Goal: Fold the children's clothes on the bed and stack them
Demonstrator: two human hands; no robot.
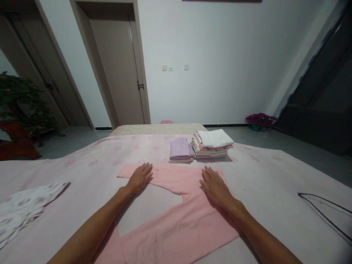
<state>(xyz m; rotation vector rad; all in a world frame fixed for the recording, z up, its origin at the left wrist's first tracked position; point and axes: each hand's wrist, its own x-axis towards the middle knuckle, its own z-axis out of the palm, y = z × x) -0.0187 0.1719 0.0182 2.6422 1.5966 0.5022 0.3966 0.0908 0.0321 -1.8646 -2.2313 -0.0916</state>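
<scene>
Pink garment (180,220) lies spread over pale sheet (275,183), centre to lower middle of frame. Left hand (141,176) palm-down on its upper-left part, right hand (215,186) flat towards its upper right, fingers extended. Best stroke outward lightly, easing wrinkles without dragging cloth.

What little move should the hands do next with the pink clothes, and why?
Perhaps the left hand should fold the far part of the pink garment toward the near part: the two spread apart with a gap between, and the left hand rests on the far one while the right hand lies flat farther right.
</scene>
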